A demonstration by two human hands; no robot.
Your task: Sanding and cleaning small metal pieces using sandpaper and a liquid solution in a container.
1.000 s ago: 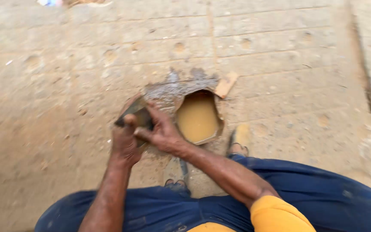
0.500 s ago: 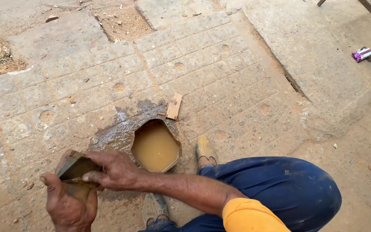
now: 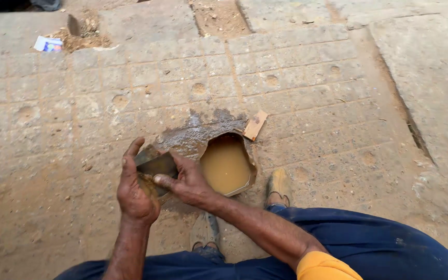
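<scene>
My left hand (image 3: 135, 193) grips a small dark flat metal blade (image 3: 154, 165), muddy at its lower edge. The fingers of my right hand (image 3: 187, 181) press on the blade's face from the right. Both hands hover just left of a cut plastic container (image 3: 250, 176) that holds muddy brown water (image 3: 226, 165). The container sits on the brick paving (image 3: 296, 88) between my knees, with a dark wet patch (image 3: 198, 132) behind it.
A small wooden piece (image 3: 255, 125) lies just behind the container. My sandalled feet (image 3: 278, 185) rest beside it. A dirt patch with a paper wrapper (image 3: 47, 44) is at the far left. A concrete slab (image 3: 431, 67) edges the right.
The view has swung, so the container and hands sit more central now. My hands, low at the left half a second ago, are back beside the container, still working the blade.
</scene>
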